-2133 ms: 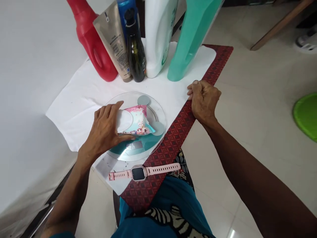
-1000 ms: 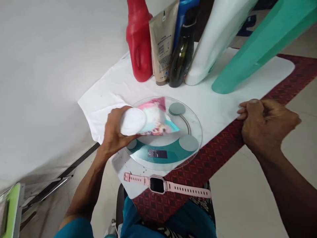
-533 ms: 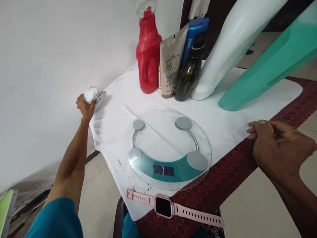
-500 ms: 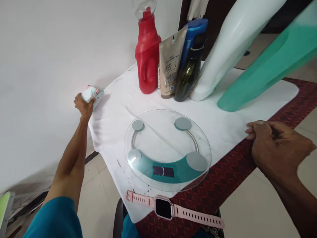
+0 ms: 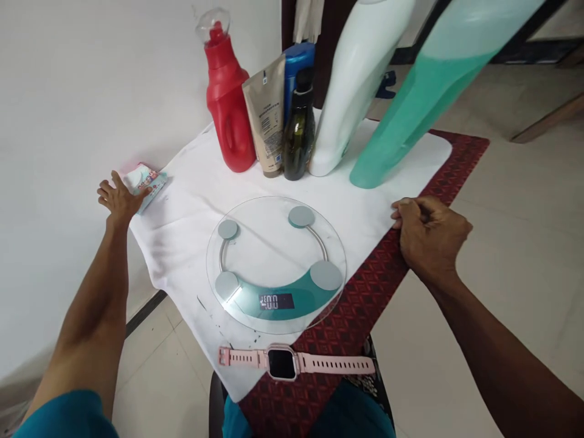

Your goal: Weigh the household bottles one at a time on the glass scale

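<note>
Home room with household bottles [image 5: 298,134]

Red bottle [image 5: 225,91], beige tube [image 5: 266,118], dark bottle [image 5: 298,134] standing side by side; pink watch [image 5: 281,363] unfastened.

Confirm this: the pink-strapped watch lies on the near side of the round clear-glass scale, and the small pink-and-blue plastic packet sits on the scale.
The packet is not on the scale: the head view shows it at the left corner of the white cloth, by the left hand. The watch is placed as you say.

Packet [image 5: 154,182] partly hidden; green bottle [image 5: 406,125] cropped above.
</note>
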`<state>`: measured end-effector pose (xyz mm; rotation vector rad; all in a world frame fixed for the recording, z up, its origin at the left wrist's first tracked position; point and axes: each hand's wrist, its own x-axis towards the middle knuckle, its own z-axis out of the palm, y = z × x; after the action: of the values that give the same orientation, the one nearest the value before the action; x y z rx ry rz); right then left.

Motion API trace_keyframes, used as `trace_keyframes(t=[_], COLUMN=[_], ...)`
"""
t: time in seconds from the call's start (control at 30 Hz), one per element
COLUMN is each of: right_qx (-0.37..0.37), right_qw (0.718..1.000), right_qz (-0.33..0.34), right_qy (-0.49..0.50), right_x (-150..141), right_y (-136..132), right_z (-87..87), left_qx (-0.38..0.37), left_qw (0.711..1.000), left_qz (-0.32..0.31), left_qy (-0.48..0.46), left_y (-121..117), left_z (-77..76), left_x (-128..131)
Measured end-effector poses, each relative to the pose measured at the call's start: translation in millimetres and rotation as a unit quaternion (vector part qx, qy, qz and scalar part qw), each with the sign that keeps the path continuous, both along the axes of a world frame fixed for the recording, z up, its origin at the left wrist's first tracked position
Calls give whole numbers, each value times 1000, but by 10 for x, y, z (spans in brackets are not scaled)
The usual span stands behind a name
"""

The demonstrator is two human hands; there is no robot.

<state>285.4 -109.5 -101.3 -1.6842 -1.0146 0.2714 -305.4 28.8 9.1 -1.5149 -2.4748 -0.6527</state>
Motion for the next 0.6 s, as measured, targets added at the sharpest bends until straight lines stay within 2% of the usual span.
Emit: trace_keyframes(t=[0.07, 0.13, 0.23, 0.3, 0.4, 0.5, 0.6], right_qx=[-3, 0, 11, 16, 35, 51, 61], right_qw=[1000, 1000, 999, 998, 997, 997, 996], right_qz=[5, 16, 29, 36, 48, 56, 60], right_qy=[12, 23, 36, 40, 41, 28, 15], right_x=[-2, 5, 31, 55, 89, 113, 124], right_y=[-8, -15, -14, -4, 19, 31, 26], right_z=[20, 27, -5, -49, -110, -130, -118], left_qx=[62, 115, 157, 156, 127, 94, 94], left_qw=[996, 978, 918, 874, 823, 782, 766], left_qz=[-60, -171, -363, -458, -542, -598, -614], left_qy=[25, 33, 1, -35, -112, -147, -169], left_y=[-61, -133, -251, -321, -377, -328, -164], left_z=[-42, -128, -233, -255, -262, -310, -389], left_x=[299, 729, 1550, 2131, 2927, 3611, 4240])
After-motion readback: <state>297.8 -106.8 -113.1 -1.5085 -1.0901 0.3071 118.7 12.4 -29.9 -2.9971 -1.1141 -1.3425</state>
